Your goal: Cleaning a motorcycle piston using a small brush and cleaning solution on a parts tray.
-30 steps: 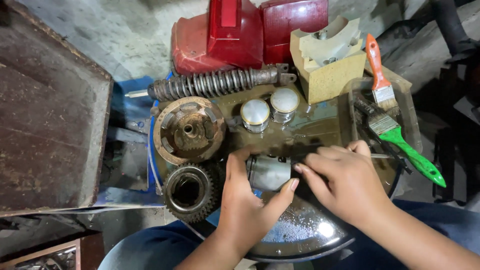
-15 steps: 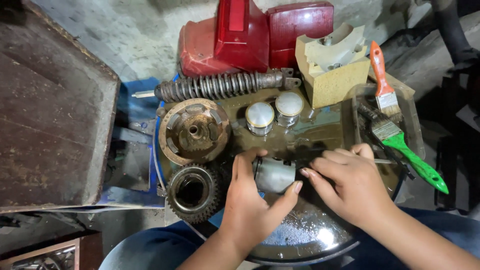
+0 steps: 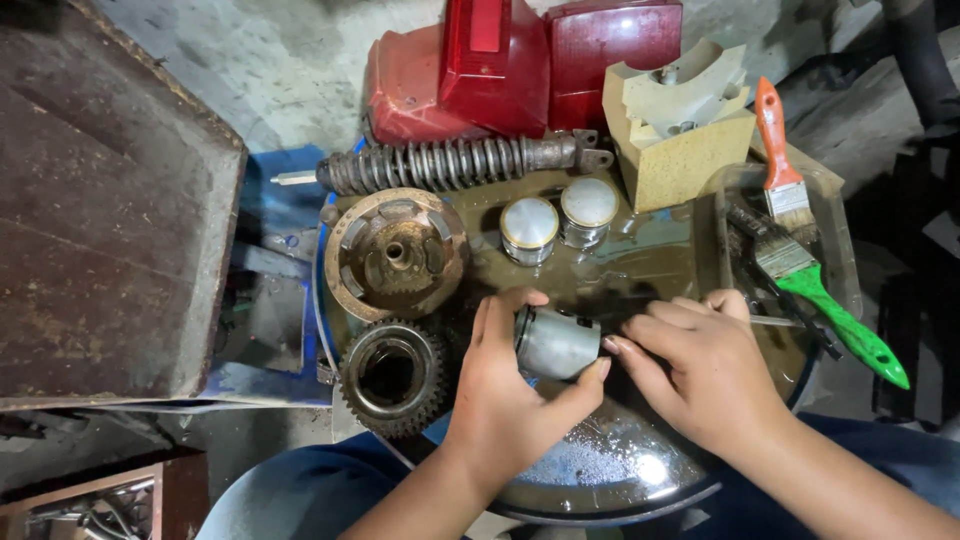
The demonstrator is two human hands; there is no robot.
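Note:
My left hand (image 3: pixel 505 395) grips a small grey metal cylinder (image 3: pixel 555 343), a piston-like part, over an oily round basin (image 3: pixel 620 480). My right hand (image 3: pixel 700 365) rests its fingertips against the cylinder's right end, fingers bent. Two more pistons (image 3: pixel 530 228) (image 3: pixel 588 208) with shiny tops stand upright in the oily liquid just beyond the hands. A thin metal rod (image 3: pixel 775 321) shows past my right fingers.
A rusty round clutch hub (image 3: pixel 395 255) and a toothed gear (image 3: pixel 390 375) lie left of the hands. A coil spring shock absorber (image 3: pixel 450 163), red plastic covers (image 3: pixel 500 65) and a yellowish block (image 3: pixel 685 135) sit behind. Two paintbrushes, orange-handled (image 3: pixel 780 150) and green-handled (image 3: pixel 820 295), lie in a clear tray at right.
The view has shifted slightly. My left thumb has moved up along the cylinder and my right fingers have slid a little on its end; the cylinder stays in the same place.

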